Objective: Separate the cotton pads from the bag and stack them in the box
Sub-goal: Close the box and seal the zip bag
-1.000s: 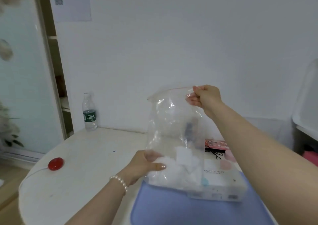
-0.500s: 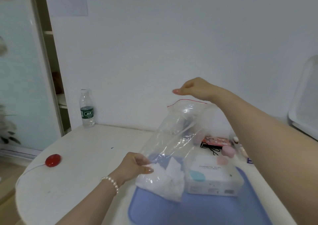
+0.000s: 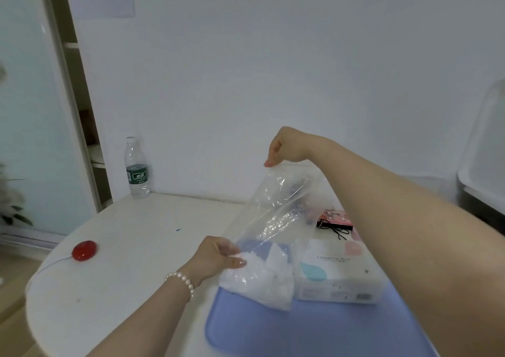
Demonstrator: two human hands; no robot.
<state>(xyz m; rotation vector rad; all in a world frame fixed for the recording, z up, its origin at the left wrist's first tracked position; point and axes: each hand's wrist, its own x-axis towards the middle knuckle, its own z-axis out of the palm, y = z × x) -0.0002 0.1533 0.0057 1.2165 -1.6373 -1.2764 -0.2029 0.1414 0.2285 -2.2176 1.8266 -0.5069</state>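
head view: the left hand (image 3: 216,255) grips the lower part of a clear plastic bag (image 3: 273,220), fingers curled round it just above the white cotton pads (image 3: 259,277) bunched in its bottom. the right hand (image 3: 287,146) pinches the bag's top edge, holding it up and tilted. the bag's bottom rests on a blue mat (image 3: 314,329), touching a white box (image 3: 338,272). a water bottle (image 3: 136,168) and a red button (image 3: 84,250) sit on the white table (image 3: 123,274).

Soft, even indoor light, bright and faintly bluish; shadows are weak. Glare glints on the crinkled clear plastic bag (image 3: 276,214). Wide-angle bending curves the edges; detail is slightly soft.
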